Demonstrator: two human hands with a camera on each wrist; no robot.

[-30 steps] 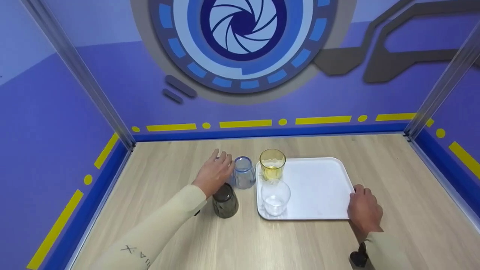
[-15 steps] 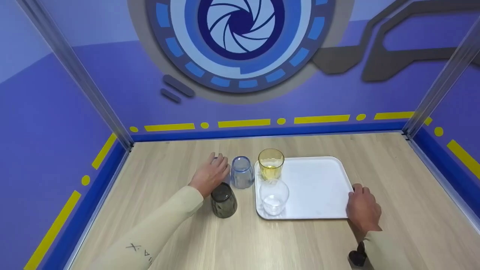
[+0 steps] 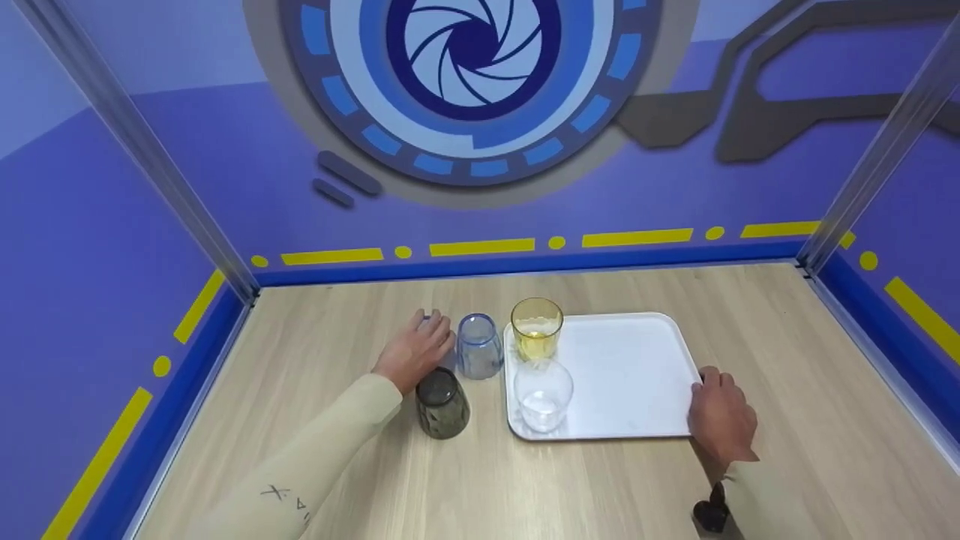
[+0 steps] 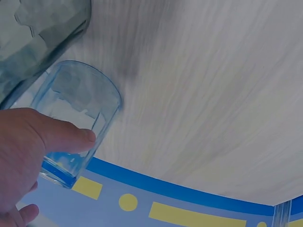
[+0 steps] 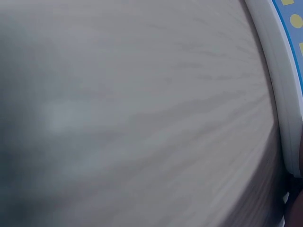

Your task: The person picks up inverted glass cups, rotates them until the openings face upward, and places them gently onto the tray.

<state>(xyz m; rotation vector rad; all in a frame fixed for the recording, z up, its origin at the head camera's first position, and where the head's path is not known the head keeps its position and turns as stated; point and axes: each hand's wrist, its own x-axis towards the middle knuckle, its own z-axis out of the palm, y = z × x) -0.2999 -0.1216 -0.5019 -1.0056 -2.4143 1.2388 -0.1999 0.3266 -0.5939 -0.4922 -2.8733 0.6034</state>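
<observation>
In the head view my left hand grips an upside-down blue-tinted glass at the left of the table. The left wrist view shows its wide rim on the table and my thumb along its side; the fingers' far side is hidden. Just right of that hand stands a second upside-down blue glass. A dark grey glass, also inverted, is just in front of the hand. My right hand holds the right edge of a white tray.
On the tray's left side stand a yellow glass and a clear glass, both mouth up. The wooden table is bounded by printed purple walls at the back and both sides.
My left hand has come down slightly and its fingers sit lower about the blue glass. The right hand stays on the tray; the whole view has shifted a little.
</observation>
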